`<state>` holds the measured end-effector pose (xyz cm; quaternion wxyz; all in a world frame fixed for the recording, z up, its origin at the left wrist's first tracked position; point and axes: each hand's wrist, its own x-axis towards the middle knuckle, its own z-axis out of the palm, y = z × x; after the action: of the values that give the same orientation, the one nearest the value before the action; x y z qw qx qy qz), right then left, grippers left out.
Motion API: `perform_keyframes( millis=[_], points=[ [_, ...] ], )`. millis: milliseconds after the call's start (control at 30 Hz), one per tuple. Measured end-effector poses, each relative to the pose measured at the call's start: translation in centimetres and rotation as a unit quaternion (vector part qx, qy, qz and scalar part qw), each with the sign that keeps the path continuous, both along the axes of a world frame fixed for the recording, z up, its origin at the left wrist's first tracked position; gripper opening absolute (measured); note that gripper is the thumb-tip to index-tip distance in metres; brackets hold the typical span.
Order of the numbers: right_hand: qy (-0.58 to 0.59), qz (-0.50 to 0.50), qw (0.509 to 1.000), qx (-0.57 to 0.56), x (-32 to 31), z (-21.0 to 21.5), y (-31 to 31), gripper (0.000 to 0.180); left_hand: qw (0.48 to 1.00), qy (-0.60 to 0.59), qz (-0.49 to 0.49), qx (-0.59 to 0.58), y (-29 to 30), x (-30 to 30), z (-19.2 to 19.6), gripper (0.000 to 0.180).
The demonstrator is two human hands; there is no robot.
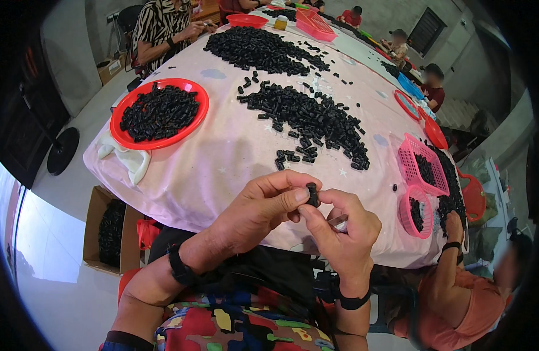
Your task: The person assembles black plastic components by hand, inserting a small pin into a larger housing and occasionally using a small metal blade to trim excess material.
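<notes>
In front of me, over the near edge of the table, my left hand (263,205) pinches a short black ribbed cylindrical piece (312,194) between thumb and fingers. My right hand (347,231) is closed beside it, its thumb and fingertips at the piece's right side. A small shiny metal blade (338,221) sticks out between the right thumb and fingers; its handle, if any, is hidden. Beyond the hands lies a loose pile of similar black pieces (307,114). To the left, a round red tray (118,126) holds more of them.
A pale pink patterned cloth (187,193) covers the long table. A larger black heap (252,50) lies farther back. Pink baskets (407,161) stand at right, near a co-worker's hand (454,225). A cardboard box (129,240) sits on the floor at left. Other people sit around the table.
</notes>
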<state>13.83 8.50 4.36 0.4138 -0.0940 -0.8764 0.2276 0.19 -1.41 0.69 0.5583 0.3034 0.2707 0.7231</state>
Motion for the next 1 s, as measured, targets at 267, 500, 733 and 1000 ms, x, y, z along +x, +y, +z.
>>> perform_keyframes(
  millis=[267,500,733,1000],
  points=[
    [-0.001,0.020,1.000,-0.024,0.8,0.3,1.0,0.027,1.000,0.015,0.007,-0.011,-0.2,-0.2,1.3,0.032],
    [-0.036,0.077,0.996,-0.037,1.0,0.3,1.5,0.027,0.995,0.035,-0.063,-0.064,0.0,-0.8,0.1,0.033],
    [-0.036,0.091,0.993,-0.068,1.1,0.6,1.1,0.034,0.996,-0.007,-0.069,-0.051,-0.4,-0.6,0.6,0.029],
    [-0.038,0.093,0.990,-0.101,1.1,0.8,1.0,0.034,0.996,-0.025,-0.058,-0.056,-0.3,-0.7,0.5,0.029]
  ],
)
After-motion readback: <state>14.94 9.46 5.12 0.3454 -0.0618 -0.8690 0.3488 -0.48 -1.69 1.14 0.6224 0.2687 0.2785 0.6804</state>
